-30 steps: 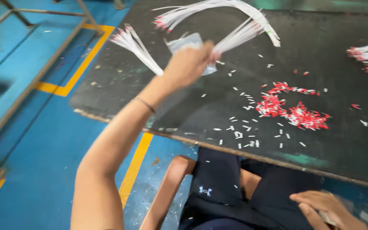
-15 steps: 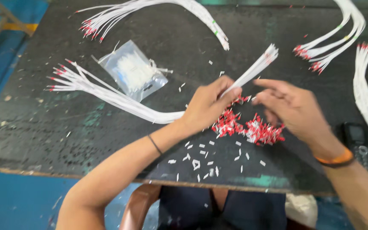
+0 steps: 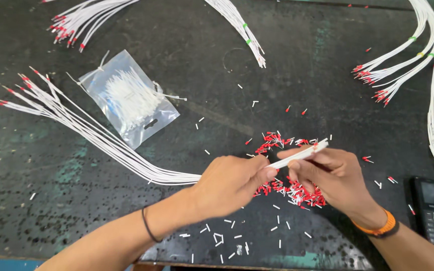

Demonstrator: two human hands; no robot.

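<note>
Two bare hands meet over a dark, worn metal table (image 3: 187, 45) and both grip the same bundle of thin white wires (image 3: 96, 135). The left hand (image 3: 229, 183), with a thin black band at its wrist, is closed around the bundle near its cut end, the fingers curled tight. The right hand (image 3: 335, 175), which wears an orange wristband, pinches the tip of the same bundle between thumb and fingers, so the wire ends stick out a little above it. The rest of the bundle runs to the left across the table and fans out into ends with red tips. Under the hands lies a loose pile of small red ferrules (image 3: 290, 188), with short white wire scraps (image 3: 227, 238) scattered near it. A clear plastic bag of white cable ties (image 3: 129, 103) rests just above the bundle. More white wire bundles lie at the top and right, and a black keypad phone (image 3: 432, 211) is near the right wrist.
</note>
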